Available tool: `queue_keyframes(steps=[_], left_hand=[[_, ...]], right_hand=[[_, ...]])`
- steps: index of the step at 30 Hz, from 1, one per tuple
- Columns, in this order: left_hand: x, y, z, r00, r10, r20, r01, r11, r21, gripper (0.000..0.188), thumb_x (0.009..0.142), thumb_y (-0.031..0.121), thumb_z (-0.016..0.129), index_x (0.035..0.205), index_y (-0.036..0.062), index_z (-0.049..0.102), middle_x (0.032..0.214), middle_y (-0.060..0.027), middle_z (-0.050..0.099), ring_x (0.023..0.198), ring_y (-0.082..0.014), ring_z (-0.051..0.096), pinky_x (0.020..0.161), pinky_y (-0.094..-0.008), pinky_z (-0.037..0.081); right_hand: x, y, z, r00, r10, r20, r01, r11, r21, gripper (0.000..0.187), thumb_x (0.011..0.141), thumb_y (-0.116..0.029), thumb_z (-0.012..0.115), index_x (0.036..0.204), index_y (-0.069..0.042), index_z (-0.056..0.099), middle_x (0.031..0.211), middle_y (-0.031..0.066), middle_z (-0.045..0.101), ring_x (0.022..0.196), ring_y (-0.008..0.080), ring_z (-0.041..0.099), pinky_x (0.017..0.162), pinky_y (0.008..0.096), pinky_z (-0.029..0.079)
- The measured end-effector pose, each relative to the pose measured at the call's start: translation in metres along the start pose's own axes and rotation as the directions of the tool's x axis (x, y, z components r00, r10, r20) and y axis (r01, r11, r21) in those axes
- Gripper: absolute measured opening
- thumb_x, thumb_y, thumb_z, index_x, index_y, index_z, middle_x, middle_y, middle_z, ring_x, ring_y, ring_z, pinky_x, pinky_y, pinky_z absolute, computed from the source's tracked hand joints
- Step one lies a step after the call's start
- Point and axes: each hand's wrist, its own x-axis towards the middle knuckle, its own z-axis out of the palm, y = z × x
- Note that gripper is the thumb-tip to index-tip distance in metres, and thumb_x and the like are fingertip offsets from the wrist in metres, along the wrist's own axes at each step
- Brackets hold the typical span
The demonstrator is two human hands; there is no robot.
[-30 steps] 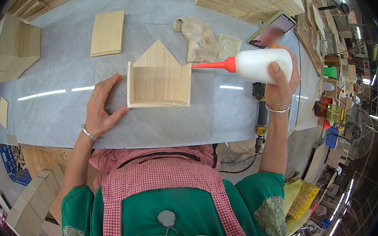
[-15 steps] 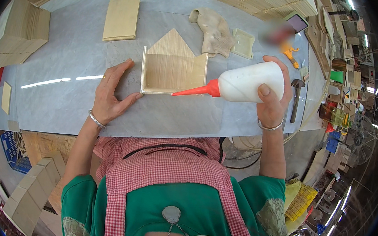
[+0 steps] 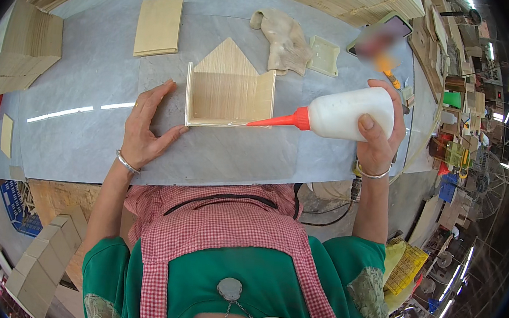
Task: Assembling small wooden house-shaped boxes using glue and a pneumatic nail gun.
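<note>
A small wooden box frame (image 3: pixel 229 98) with a pointed, house-shaped back panel lies on the table before me. Tipped on its side in my right hand (image 3: pixel 380 131) is a white squeeze bottle (image 3: pixel 350 114) with a long red nozzle (image 3: pixel 279 120). The nozzle's tip meets the near edge of the frame, where a whitish line of glue shows. My left hand (image 3: pixel 148 121) rests on the table with fingers spread, its thumb tip against or close beside the frame's near left corner.
Thin wooden panels (image 3: pixel 158 26) lie beyond my left hand. Tall board stacks (image 3: pixel 26 45) stand at the far left and back. A crumpled beige cloth or glove (image 3: pixel 281 42), a small pale tray (image 3: pixel 324 56) and a phone (image 3: pixel 396 27) lie toward the back right.
My right hand has moved right with the bottle, drawing the nozzle tip along the frame's near edge. My left hand stays at the left corner.
</note>
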Motion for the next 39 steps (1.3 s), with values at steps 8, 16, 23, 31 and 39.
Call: queue_keyframes(steps=[8,16,23,31,39], left_hand=[[0.001,0.002,-0.001,1.000,-0.014,0.012,0.014,1.000,0.003,0.075,0.065,0.019,0.079,0.131,0.0042,0.047,0.126,-0.0150,0.055,0.114,-0.0304,0.053,0.095,-0.0375,0.044],[0.004,0.006,0.001,0.999,-0.012,0.047,0.011,1.000,0.022,0.074,0.069,0.022,0.078,0.132,0.0015,0.046,0.126,-0.0156,0.054,0.115,-0.0301,0.053,0.097,-0.0387,0.043],[0.001,0.002,-0.005,0.998,-0.042,0.039,0.042,0.999,-0.010,0.071,0.068,0.018,0.076,0.130,-0.0002,0.046,0.124,-0.0175,0.054,0.114,-0.0323,0.052,0.097,-0.0383,0.042],[0.019,0.011,-0.020,0.993,-0.109,-0.046,0.098,0.974,-0.207,0.057,0.077,0.013,0.071,0.128,-0.0010,0.048,0.118,-0.0176,0.057,0.109,-0.0265,0.057,0.094,-0.0347,0.044],[0.192,0.055,-0.130,0.861,0.223,-0.458,-0.001,0.900,0.436,0.055,0.079,0.027,0.072,0.120,-0.0012,0.051,0.113,-0.0182,0.057,0.100,-0.0336,0.057,0.086,-0.0396,0.046]], right_hand=[[0.013,0.019,-0.012,0.982,0.058,-0.179,-0.003,0.955,0.296,0.054,0.076,-0.022,0.069,0.120,0.003,0.050,0.103,0.0074,0.056,0.095,0.0151,0.055,0.083,0.0275,0.044],[0.030,0.050,-0.027,0.965,0.159,-0.207,-0.070,0.923,0.379,0.046,0.084,-0.022,0.063,0.121,0.002,0.050,0.106,0.0101,0.057,0.098,0.0196,0.057,0.085,0.0325,0.047],[0.061,0.099,-0.069,0.907,0.379,-0.182,-0.211,0.784,0.584,0.047,0.092,-0.042,0.054,0.117,-0.002,0.051,0.111,0.0126,0.059,0.103,0.0265,0.060,0.084,0.0430,0.051],[0.078,0.165,-0.125,0.862,0.443,-0.247,-0.432,0.896,0.101,0.063,0.085,-0.049,0.060,0.123,0.000,0.050,0.109,0.0077,0.060,0.096,0.0187,0.059,0.079,0.0322,0.048],[0.069,0.167,-0.121,0.918,0.305,-0.252,-0.388,0.821,-0.419,0.048,0.084,-0.037,0.063,0.112,0.002,0.060,0.101,0.0112,0.064,0.095,0.0196,0.060,0.081,0.0311,0.046]])
